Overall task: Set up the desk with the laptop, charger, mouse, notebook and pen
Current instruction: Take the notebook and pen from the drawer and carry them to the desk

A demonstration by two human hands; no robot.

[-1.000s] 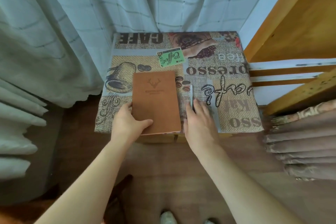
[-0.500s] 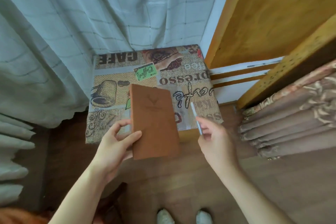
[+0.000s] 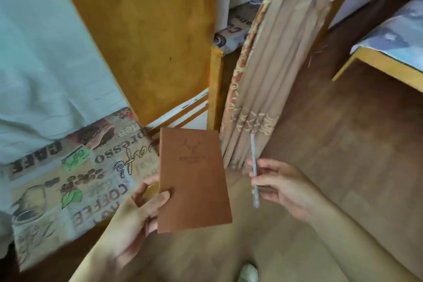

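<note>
Notebook and pen are both off any surface in the head view, carried in the air above the wooden floor, past the near right corner of the small stand with the coffee-print cloth. The left hand pinches the notebook at its lower left edge, thumb on the brown cover with the stag emblem and the other fingers behind, so the book stands nearly flat to the camera. The right hand has its fingers closed lightly round the pen's lower half, and the barrel points up and away. Brown folded curtains hang just behind the two items, and a yellow wooden panel rises beyond the stand. At the far right edge, a yellow-framed top with a pale blue cover shows, which I judge may be the desk; no laptop, charger or mouse is visible.

To do this carry well, I would keep the thumb firm on the cover so the book does not swing open, hold the pen clear of the curtain folds, and set the book down flat first, then lay the pen beside it.
</note>
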